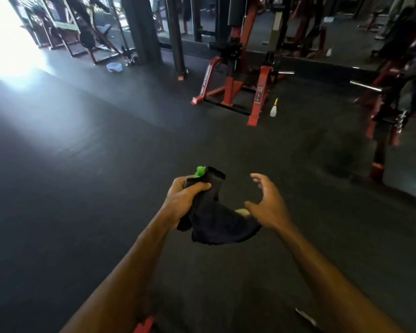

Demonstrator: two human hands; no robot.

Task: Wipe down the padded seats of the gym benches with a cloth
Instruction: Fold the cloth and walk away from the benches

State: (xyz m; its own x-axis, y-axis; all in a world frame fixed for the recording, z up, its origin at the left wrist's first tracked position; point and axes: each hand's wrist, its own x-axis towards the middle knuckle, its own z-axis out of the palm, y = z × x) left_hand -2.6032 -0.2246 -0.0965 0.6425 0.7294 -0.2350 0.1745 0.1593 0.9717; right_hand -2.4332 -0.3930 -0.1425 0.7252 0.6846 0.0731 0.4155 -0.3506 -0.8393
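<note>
Head view over a gym floor: your left hand (pixel 186 197) grips a dark cloth (pixel 216 222) bunched at its top, a bright green bit (pixel 199 171) poking out above the knuckles, though you cannot tell from here whether that is a cap, a nozzle or part of the fabric. The cloth's loose end hangs down toward 5 o'clock of that hand. Your right hand (pixel 267 203) hovers just beside it at 3 o'clock, fingers spread and lightly bent, holding nothing.

No padded seat is under your hands. A red-framed machine (pixel 231 87) stands well ahead at 12 o'clock, a white spray bottle (pixel 274 108) on the floor (pixel 94 164) close to its right foot. More red frames (pixel 382 111) line the 2 o'clock side, and a pale bowl-like object (pixel 114 67) sits far off at 11 o'clock; glare washes out the upper left.

You appear to be between benches, readying the cloth rather than wiping. The next move likely calls for your right hand to take the hanging end and fold or spread it flat, then for you to walk to the nearest pad.
</note>
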